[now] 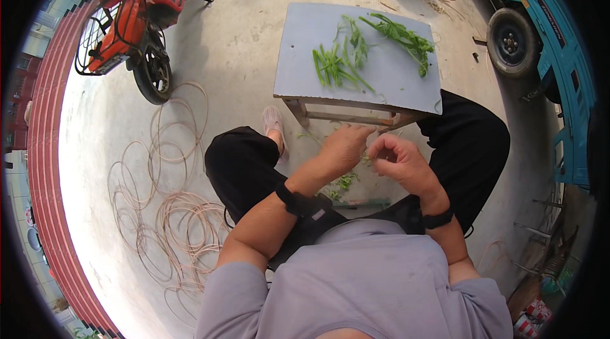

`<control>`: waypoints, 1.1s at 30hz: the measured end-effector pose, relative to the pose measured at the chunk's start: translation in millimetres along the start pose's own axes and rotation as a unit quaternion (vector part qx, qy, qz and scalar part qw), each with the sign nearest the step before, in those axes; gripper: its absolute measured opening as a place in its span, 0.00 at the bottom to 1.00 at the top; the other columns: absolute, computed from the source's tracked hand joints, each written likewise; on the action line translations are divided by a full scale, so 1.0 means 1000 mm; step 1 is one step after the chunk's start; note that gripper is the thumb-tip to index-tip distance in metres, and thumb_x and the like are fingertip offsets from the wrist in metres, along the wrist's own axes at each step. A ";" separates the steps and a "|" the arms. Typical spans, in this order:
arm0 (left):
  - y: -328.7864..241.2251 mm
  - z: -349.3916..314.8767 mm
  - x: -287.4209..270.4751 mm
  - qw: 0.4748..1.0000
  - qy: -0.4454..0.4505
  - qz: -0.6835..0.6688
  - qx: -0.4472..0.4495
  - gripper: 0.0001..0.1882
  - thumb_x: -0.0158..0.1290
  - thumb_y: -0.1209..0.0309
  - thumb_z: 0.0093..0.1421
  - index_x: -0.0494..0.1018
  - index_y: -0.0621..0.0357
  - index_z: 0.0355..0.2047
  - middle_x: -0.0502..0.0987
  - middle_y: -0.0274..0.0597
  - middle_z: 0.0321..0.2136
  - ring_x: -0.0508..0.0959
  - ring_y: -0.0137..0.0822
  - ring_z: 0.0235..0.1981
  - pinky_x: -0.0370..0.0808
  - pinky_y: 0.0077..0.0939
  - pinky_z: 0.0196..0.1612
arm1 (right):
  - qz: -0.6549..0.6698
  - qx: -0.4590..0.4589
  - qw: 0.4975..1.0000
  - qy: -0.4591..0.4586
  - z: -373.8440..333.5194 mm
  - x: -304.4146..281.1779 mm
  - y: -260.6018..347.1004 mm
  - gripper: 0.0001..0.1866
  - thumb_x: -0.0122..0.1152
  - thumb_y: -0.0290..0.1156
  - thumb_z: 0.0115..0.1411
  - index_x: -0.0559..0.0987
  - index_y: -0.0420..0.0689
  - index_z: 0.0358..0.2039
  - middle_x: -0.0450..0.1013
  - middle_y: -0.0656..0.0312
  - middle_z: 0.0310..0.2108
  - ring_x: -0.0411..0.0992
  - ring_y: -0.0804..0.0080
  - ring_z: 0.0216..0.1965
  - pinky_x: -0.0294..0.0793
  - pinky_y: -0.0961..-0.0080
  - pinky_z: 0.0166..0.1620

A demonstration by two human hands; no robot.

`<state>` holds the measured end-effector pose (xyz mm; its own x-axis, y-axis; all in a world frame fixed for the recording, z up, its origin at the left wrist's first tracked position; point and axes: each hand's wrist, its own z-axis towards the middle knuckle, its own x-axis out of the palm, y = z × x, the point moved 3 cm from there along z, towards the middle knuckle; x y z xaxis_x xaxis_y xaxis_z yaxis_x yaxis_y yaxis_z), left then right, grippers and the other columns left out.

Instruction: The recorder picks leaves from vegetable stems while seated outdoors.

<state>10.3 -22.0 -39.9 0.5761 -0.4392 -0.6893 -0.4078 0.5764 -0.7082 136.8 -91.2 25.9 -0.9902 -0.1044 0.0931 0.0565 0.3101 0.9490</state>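
Note:
My left hand (345,148) and my right hand (401,160) are close together over my lap, just in front of a low table (305,27). The left fingers are bent and pressed together, pointing toward the right hand. On my right hand the fingers curl round toward the thumb. Anything pinched in either hand is hidden or too small to name. A pile of green stems (332,67) lies on the table's near middle. Beside it are some leafy sprigs (357,47), and a larger bunch of leafy greens (406,43) lies to the right.
Green scraps (345,181) lie on the floor between my legs. Coils of thin tubing (184,218) spread over the floor at left. A red scooter (127,27) stands far left, and a blue vehicle with a black wheel (512,42) at right.

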 end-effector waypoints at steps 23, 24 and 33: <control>0.008 0.030 -0.045 0.947 -0.236 0.180 -0.119 0.24 0.53 0.61 0.58 0.67 0.55 0.54 0.64 0.55 0.54 0.60 0.50 0.59 0.46 0.57 0.60 | -0.561 -0.180 0.792 -0.159 0.060 -0.017 0.029 0.20 0.60 0.28 0.49 0.74 0.44 0.45 0.69 0.56 0.48 0.64 0.58 0.52 0.62 0.63 0.54; 0.009 0.031 -0.044 0.947 -0.239 0.178 -0.116 0.24 0.53 0.61 0.58 0.67 0.55 0.54 0.64 0.55 0.54 0.60 0.50 0.59 0.46 0.57 0.60 | -0.582 -0.164 0.779 -0.163 0.068 -0.017 0.023 0.20 0.60 0.29 0.49 0.74 0.45 0.45 0.69 0.57 0.48 0.64 0.59 0.52 0.60 0.63 0.55; 0.039 0.032 -0.043 0.952 -0.267 0.083 -0.123 0.27 0.52 0.62 0.59 0.62 0.58 0.57 0.63 0.53 0.56 0.62 0.48 0.58 0.50 0.47 0.61 | -0.586 -0.233 0.757 -0.172 0.057 -0.041 0.074 0.17 0.60 0.29 0.50 0.76 0.44 0.42 0.70 0.53 0.47 0.65 0.54 0.51 0.64 0.64 0.55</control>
<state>-7.8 41.7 -32.5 0.7407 0.0945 -0.6651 -0.6401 0.4001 -0.6559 174.7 -10.4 75.3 -0.3661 0.2274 -0.9024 -0.9264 -0.1812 0.3301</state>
